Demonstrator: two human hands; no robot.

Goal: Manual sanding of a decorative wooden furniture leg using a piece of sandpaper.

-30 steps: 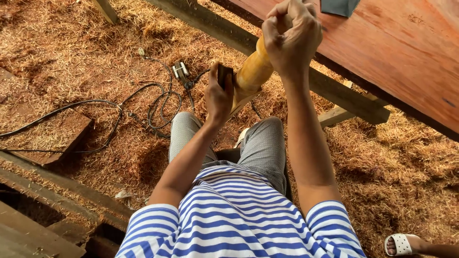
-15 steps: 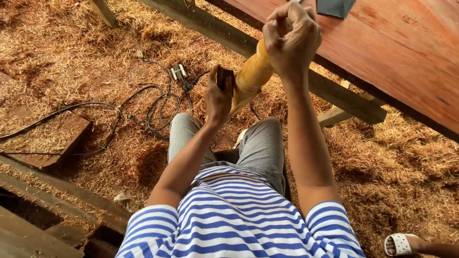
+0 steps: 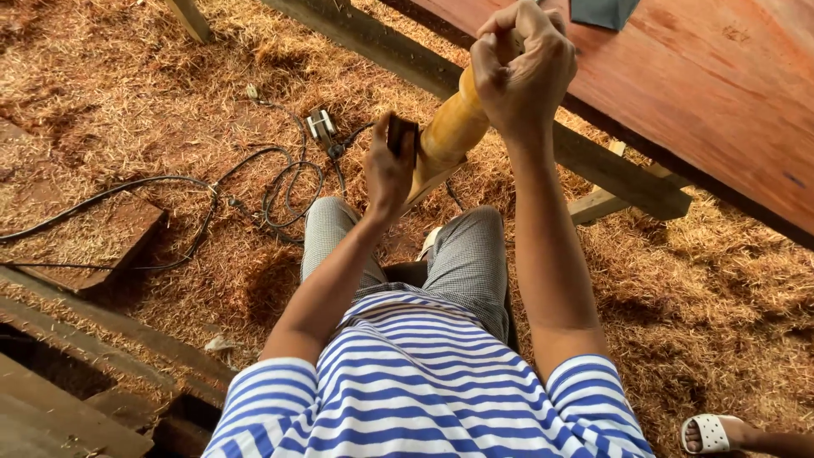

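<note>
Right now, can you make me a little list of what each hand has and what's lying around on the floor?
left hand: presses a small dark block against the wooden piece
right hand: grips the upper end of the wooden piece
wooden piece: yellowish, rounded, tilted
plank: reddish, on wooden supports, at right
floor: covered in wood shavings
cable: black, coiled on the shavings
other person: sandalled foot, bottom right

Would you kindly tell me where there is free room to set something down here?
The reddish board is bare right of the right hand, below the dark sheet. The shavings right of the knees are open too. Crowded: black cables left of the left hand.
</note>
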